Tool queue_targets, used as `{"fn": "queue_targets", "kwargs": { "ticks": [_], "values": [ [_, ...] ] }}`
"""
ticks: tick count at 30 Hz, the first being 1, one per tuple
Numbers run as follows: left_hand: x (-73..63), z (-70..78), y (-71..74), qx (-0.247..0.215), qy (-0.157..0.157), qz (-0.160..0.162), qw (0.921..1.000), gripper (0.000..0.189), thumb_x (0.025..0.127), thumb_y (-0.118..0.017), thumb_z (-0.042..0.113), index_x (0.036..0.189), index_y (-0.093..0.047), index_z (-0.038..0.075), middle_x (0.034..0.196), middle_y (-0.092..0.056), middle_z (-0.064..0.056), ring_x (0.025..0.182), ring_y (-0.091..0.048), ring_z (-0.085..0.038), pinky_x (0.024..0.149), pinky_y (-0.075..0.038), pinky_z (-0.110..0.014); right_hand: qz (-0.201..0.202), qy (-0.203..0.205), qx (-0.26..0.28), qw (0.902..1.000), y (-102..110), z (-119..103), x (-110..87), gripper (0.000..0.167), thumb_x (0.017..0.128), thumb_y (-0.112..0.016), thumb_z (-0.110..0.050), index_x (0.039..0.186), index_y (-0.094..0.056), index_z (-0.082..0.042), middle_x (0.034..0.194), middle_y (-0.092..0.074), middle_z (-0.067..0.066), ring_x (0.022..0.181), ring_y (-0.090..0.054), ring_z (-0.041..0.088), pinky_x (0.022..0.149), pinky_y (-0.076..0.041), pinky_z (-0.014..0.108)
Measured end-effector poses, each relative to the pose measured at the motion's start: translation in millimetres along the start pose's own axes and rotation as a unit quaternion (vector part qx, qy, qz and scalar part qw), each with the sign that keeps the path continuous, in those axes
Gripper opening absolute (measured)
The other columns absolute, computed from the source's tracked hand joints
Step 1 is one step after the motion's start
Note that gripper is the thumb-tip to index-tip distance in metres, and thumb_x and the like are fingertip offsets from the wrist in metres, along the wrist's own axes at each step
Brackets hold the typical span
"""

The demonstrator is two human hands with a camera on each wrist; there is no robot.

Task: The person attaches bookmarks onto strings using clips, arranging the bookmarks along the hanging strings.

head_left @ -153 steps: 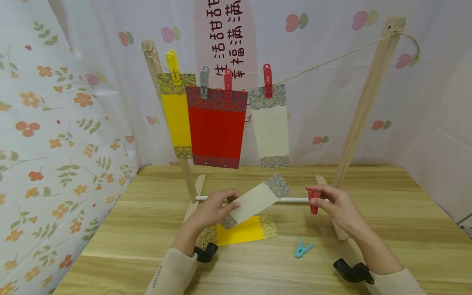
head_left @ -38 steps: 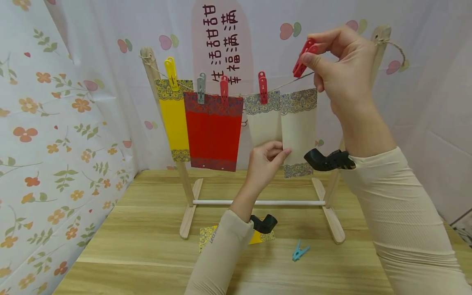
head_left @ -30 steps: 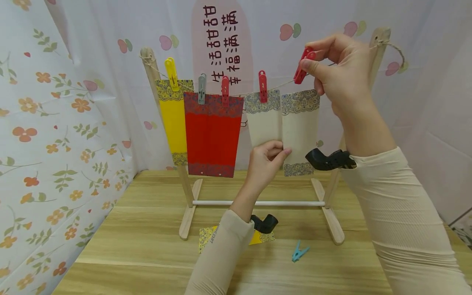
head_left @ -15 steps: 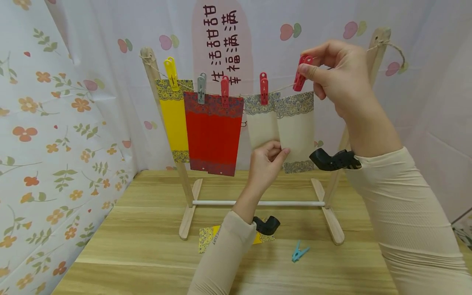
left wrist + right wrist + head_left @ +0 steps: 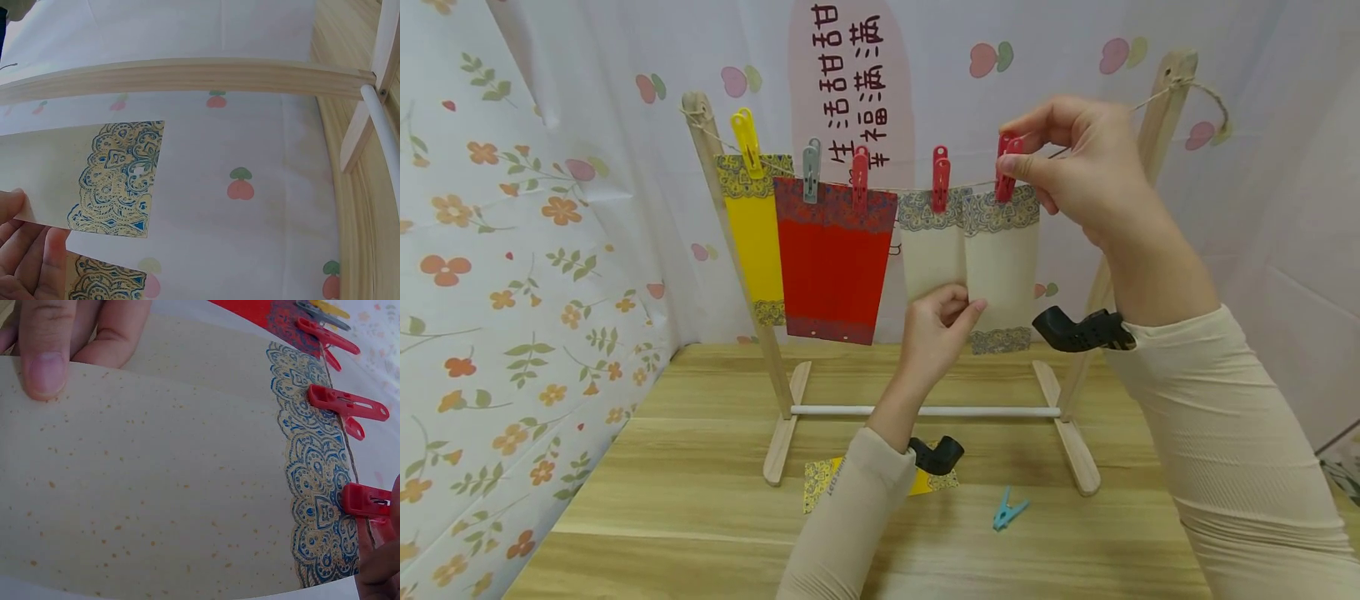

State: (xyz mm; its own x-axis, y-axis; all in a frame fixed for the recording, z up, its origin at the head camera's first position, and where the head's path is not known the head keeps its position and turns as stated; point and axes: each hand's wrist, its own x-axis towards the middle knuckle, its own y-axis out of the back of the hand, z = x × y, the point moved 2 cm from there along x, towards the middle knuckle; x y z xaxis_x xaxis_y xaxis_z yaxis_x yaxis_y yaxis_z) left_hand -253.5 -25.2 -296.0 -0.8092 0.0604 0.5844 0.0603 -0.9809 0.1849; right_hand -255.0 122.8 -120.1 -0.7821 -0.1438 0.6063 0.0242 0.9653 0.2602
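My left hand [image 5: 936, 333] pinches the left edge of a cream paper card [image 5: 1003, 267] with a blue and gold lace-patterned band at each end. The card hangs upright against the twine line. My right hand [image 5: 1086, 171] pinches a red clothespin [image 5: 1007, 167] at its handles; in the right wrist view the jaws of this red clothespin [image 5: 365, 499] sit over the card's top band, at the twine. Just left, a second cream card [image 5: 932, 250] hangs from another red clothespin [image 5: 940, 179], and the held card overlaps its edge.
Red cards [image 5: 831, 267] and a yellow card [image 5: 752, 250] hang further left under grey, red and yellow clothespins. A wooden frame [image 5: 1161, 117] carries the twine. On the table [image 5: 700, 517] lie a blue clothespin [image 5: 1009, 510] and another yellow card [image 5: 823, 482], partly behind the left sleeve.
The cream card and red clothespin were lifted from near the table up to the line. Lately the right hand has lowered the clothespin onto the card's top edge; the left hand stays nearly still.
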Motion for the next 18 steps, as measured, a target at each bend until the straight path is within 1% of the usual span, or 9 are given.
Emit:
{"fn": "queue_targets", "kwargs": {
  "ticks": [7,11,15,18],
  "values": [
    [-1.7,-0.8,2.5,-0.009,0.008,-0.001,0.9999,0.016,0.094,-0.068,0.01,0.098,-0.068,-0.006,0.101,-0.075,-0.021,0.092,-0.074,-0.028,0.076,-0.056,-0.019,0.011,-0.017,-0.037,0.9991,0,1,-6.0,0.021,0.083,-0.077,0.0,0.098,-0.076,-0.015,0.073,-0.067,-0.011,0.04,-0.033,0.009,0.039,-0.029,0.02],
    [-2.7,-0.7,3.9,-0.011,0.009,-0.004,0.9999,0.016,0.095,-0.067,0.011,0.098,-0.067,-0.004,0.103,-0.075,-0.02,0.092,-0.073,-0.027,0.076,-0.056,-0.02,0.014,-0.015,-0.05,0.9985,-2,2,-8.6,0.022,0.082,-0.078,-0.001,0.098,-0.076,-0.016,0.072,-0.066,-0.012,0.039,-0.033,0.008,0.038,-0.028,0.02],
    [-4.1,-1.3,5.7,-0.001,0.007,-0.005,1.0,0.016,0.095,-0.068,0.012,0.1,-0.068,-0.004,0.105,-0.075,-0.019,0.097,-0.074,-0.027,0.081,-0.057,-0.022,0.012,-0.019,-0.056,0.9982,-2,2,-12.9,0.022,0.084,-0.078,-0.003,0.102,-0.075,-0.015,0.074,-0.066,-0.012,0.039,-0.033,0.009,0.039,-0.028,0.021],
    [-5.0,-2.2,6.8,0.004,0.008,-0.005,0.9999,0.018,0.094,-0.068,0.012,0.102,-0.069,-0.003,0.106,-0.075,-0.019,0.097,-0.074,-0.028,0.081,-0.057,-0.022,0.006,-0.025,-0.062,0.9978,-3,2,-16.3,0.024,0.085,-0.077,-0.006,0.107,-0.075,-0.014,0.077,-0.066,-0.011,0.04,-0.035,0.01,0.039,-0.031,0.021]
  ]
}}
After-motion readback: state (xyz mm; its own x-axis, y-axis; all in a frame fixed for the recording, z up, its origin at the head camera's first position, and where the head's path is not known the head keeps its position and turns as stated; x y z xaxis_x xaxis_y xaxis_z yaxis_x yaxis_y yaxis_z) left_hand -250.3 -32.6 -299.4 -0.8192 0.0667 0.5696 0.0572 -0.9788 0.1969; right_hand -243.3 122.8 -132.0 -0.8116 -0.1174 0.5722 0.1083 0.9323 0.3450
